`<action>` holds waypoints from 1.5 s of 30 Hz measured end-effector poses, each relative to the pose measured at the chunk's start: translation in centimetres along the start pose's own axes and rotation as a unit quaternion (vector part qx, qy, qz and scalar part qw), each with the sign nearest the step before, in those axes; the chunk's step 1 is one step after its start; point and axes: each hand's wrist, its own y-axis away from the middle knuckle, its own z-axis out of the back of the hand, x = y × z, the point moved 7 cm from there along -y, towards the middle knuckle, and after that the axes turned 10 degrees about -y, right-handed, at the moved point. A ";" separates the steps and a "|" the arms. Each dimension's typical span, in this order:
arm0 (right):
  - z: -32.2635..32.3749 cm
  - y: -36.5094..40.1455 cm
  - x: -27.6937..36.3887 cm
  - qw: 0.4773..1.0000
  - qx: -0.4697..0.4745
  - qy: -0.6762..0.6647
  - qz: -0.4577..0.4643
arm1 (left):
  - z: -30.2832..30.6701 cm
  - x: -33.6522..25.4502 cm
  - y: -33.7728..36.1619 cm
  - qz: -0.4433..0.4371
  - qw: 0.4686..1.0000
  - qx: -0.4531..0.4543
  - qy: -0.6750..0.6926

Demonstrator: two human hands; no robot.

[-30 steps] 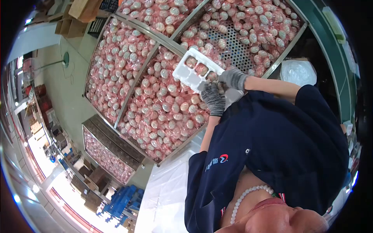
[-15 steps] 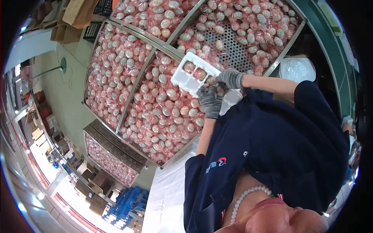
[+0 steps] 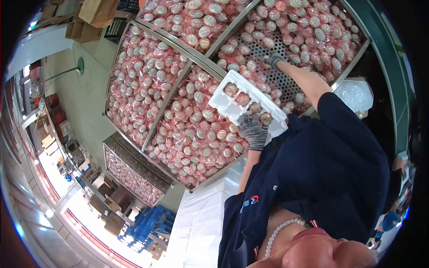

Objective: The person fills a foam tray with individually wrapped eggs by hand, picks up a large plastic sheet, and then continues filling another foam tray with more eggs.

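Metal bins (image 3: 189, 53): span scene, loaded with film-wrapped eggs (image 3: 187, 134). White tray (image 3: 233, 111): lies tilted across near bin edges, close to torso. Left hand (image 3: 253, 133): gloved, partly closed, touches tray's left side; firm grip cannot be told. Right hand (image 3: 274, 60): gloved, reaches into far-right bin; finger opening and hold cannot be told. Four eggs (image 3: 254, 107): sit along tray's right row.

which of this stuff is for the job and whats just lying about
Seemingly in use:
white egg tray
film-wrapped eggs
perforated metal bin
gloved left hand
gloved right hand

Apparently just around:
cardboard box
floor fan
blue pallets
black crate
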 end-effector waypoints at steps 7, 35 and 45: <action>1.9 1.1 2.4 0.930 0.028 -0.353 0.097 | 0.2 0.9 0.8 0.029 0.999 0.042 -0.006; -5.5 23.7 26.0 0.820 0.083 0.349 0.446 | 2.5 5.5 -2.7 0.163 0.964 -0.175 0.113; -3.0 24.1 25.2 0.828 0.107 0.193 0.515 | 1.0 5.3 -3.0 0.159 0.979 -0.124 0.039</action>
